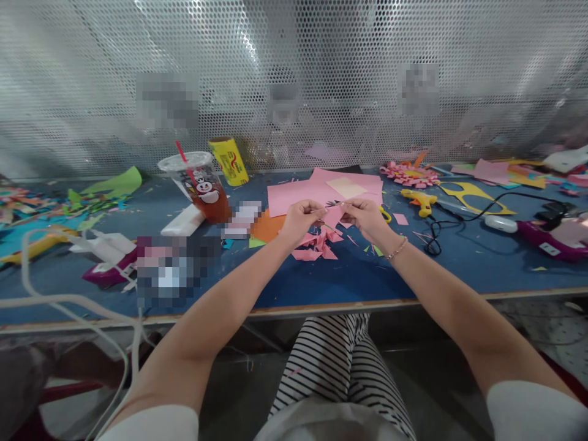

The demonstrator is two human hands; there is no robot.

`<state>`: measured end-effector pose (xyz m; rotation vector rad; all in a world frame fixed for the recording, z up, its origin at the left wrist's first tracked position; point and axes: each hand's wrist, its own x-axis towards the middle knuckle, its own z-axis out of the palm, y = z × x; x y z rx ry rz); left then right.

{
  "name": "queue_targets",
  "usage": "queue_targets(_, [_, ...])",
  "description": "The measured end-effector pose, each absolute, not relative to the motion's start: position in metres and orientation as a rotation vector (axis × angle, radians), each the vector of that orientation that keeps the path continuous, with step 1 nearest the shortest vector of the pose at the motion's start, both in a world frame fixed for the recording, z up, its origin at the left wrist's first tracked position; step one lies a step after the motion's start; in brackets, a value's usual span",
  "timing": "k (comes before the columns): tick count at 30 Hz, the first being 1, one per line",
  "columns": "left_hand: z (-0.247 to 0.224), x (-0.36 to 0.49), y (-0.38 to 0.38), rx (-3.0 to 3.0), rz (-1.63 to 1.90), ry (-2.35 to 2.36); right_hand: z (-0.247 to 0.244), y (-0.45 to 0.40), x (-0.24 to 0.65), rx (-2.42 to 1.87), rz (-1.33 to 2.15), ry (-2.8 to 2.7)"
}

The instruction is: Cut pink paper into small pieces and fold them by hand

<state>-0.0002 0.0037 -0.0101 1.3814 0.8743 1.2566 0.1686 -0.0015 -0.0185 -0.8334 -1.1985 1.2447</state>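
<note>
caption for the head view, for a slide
Left hand and right hand hold a pink paper piece over pink scraps on a blue table.

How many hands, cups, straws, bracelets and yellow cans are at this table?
Hands: 2, left hand and right hand
Cup: 1
Straw: 1
Bracelet: 1
Yellow can: 1
Total: 6

I make out the pink paper (334,215) as smooth and matt, and the cut pink pieces (310,251) look just as matt but creased. The blue surface (294,288) reads to me as matt, with a wood-like edge (331,307). I see a glossy, clear plastic cup (214,205), a smooth plastic glue gun (420,201), striped cloth trousers (316,367) and a shiny, perforated metal panel (321,49).
</note>
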Motion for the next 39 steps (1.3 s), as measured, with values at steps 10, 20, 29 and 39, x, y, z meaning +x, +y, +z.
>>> queue_targets(10, [-0.0128, -0.0042, 0.0087, 1.348, 1.234, 0.855, -0.0191, 0.0034, 0.172, -0.871, 1.266, -1.246])
queue_targets(20, [-0.0126, -0.0026, 0.0093, 1.26, 1.278, 0.849, -0.0127, -0.0047, 0.1771, -0.772, 1.468, -1.141])
queue_targets(29, [-0.0136, -0.002, 0.0096, 0.969, 1.355, 0.678, -0.0149, -0.0042, 0.1762, -0.761, 1.487, -1.118])
queue_targets(39, [-0.011, -0.0003, 0.0065, 0.905, 1.417, 0.653, -0.0172, -0.0035, 0.1738, -0.754, 1.44, -1.166])
